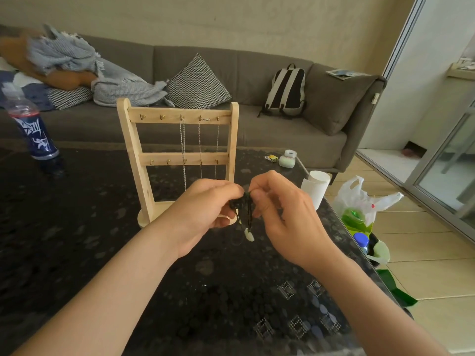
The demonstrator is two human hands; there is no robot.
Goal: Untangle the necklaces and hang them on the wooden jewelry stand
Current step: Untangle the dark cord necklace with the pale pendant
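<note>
Untangling step: left hand and right hand both pinch knotted black cord necklace, pale pendant dangling. Three chains already on wooden jewelry stand. Next likely: tease knot loose, hang cord on free hook.

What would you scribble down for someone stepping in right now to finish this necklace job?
Left hand: pinches the knotted black cord necklace, held above the table.
Right hand: pinches the same tangle from the other side.
The cord's pale pendant dangles below the hands.
The wooden stand is upright on the dark table, just behind the hands.
Done: silver chains hang from the right-hand hooks of the top rail.
Left: work the cord loose, then hang it on the stand; the top rail's two left hooks look free.
</note>
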